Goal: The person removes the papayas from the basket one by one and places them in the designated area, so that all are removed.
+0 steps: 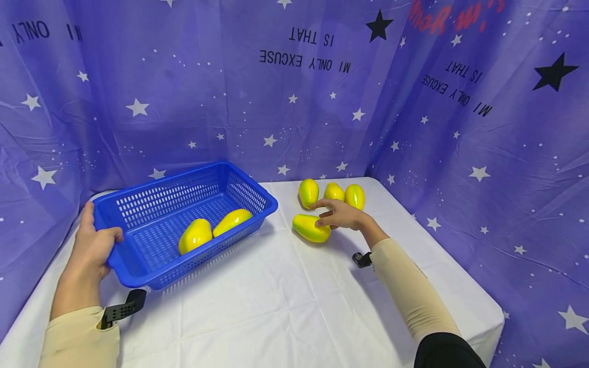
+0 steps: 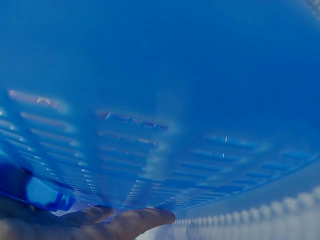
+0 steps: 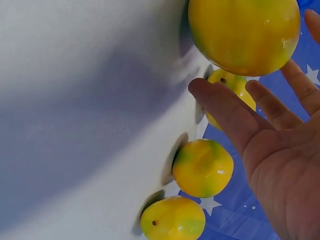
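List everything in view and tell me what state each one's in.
Left hand: grips the basket's left end.
Right hand: fingers spread at the front fruit, not curled round it.
Blue basket: open side up, two fruits inside; whether lifted, unclear.
Fruits in basket: lying near the front wall.
Front fruit: lying on its side.
Three back fruits: loose on the tablecloth.
White tablecloth: spread, creased.
Purple curtain: hanging, creased.
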`<state>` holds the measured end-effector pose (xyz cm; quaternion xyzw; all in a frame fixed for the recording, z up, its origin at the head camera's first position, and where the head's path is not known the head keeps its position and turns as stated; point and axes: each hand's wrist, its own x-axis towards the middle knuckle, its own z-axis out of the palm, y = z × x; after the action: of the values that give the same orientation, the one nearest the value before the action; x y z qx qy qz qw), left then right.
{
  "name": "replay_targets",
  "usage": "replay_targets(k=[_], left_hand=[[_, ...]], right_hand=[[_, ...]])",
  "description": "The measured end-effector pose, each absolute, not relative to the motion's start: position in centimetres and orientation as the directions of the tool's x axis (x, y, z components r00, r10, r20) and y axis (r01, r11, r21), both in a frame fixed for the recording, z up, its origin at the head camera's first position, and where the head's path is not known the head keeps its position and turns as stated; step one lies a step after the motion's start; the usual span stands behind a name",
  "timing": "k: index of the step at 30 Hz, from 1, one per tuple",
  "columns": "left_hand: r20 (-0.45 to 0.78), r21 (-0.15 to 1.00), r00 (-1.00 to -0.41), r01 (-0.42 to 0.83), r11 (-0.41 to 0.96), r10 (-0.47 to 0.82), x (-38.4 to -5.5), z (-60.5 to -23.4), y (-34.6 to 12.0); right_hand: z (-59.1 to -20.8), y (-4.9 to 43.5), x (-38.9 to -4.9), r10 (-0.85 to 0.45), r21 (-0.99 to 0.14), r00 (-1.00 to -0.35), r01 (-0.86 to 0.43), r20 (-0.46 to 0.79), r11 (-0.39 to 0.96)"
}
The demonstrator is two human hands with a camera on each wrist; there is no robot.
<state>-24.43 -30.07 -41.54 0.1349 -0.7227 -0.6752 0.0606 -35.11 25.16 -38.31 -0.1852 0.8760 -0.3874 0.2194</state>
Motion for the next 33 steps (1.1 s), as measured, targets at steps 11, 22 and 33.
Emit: replay_targets(k=[11, 22, 33], left_hand=[[-0.093, 0.991, -0.954, -0.117, 0.069, -0.285, -25.0, -42.4, -31.0], [-0.086, 0.991, -0.958, -0.112, 0.079, -0.273, -25.2, -42.8, -31.9], [-0.081, 0.993, -0.959, -0.102, 0.066, -0.272, -24.4, -41.5, -30.5]], right_hand=[[-35.8, 23.7, -36.0, -0.471, -0.674, -0.869, -0.257, -0.153, 0.693], [-30.7, 17.9, -37.4, -0.569, -0.634, -0.82, -0.407, -0.064, 0.657], [-27.6, 8.4, -37.4, -0.702, -0.64, -0.712, -0.526, -0.03, 0.56]])
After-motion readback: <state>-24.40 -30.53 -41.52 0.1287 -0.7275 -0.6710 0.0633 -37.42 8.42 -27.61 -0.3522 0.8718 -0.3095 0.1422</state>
